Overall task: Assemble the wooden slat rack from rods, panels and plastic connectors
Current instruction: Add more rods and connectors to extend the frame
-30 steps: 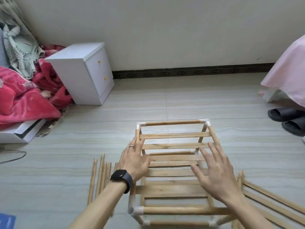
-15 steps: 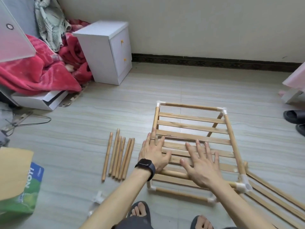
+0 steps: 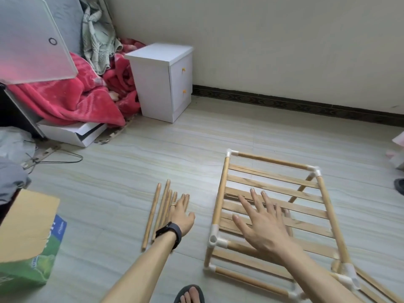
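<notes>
The pale tiled floor [image 3: 131, 167] ran to a wall with dark skirting [image 3: 284, 102]. A white cabinet [image 3: 161, 82] and a red blanket [image 3: 72, 99] crowded the far left corner, and a cardboard box [image 3: 26, 237] sat at the near left. The slat rack [image 3: 273, 186] lay on the floor to the right, with bare floor beyond it. The left hand [image 3: 181, 215] lay flat with straight fingers over the loose rods [image 3: 153, 215]. The right hand [image 3: 264, 226] was spread open over the slats.

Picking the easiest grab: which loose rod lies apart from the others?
The leftmost rod: a visible gap separates it from the other rods, which lie bunched together, partly hidden by the left hand.
</notes>
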Tool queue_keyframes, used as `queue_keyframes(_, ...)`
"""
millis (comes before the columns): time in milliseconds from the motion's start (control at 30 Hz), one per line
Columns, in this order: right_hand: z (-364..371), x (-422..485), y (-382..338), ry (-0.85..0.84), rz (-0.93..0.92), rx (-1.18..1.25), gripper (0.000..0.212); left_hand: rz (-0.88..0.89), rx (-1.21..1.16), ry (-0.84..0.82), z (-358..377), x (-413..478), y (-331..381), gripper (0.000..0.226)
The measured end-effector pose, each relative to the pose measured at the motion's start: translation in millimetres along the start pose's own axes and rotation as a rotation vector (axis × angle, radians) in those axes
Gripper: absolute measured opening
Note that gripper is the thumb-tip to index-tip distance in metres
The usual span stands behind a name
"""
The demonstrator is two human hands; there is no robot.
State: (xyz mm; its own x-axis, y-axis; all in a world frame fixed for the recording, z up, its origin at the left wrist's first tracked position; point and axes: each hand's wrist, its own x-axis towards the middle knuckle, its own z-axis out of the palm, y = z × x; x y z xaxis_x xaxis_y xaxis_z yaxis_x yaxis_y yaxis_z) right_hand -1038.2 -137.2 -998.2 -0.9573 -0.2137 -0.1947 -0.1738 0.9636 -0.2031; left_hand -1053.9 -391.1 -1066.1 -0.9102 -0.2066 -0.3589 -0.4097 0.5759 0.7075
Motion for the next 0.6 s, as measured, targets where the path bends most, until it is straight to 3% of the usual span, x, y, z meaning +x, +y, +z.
queue_keyframes(167,-5.8,60.6,-27.7,-0.003,-0.096,-0.058,0.078,-0.199,0.344,-0.079,-7.5,33.4,-51.4,0.059)
queue_keyframes(467,27.3,82.4,-40.3,0.102,-0.087,-0.053,0.062,-0.108,0.898,-0.172,46.4,74.7,-97.9,0.038)
queue_keyframes(600,28.0,79.9,-44.0,0.107,-0.079,-0.027,0.059,-0.174,0.97,-0.201,65.4,78.4,-110.6,0.039)
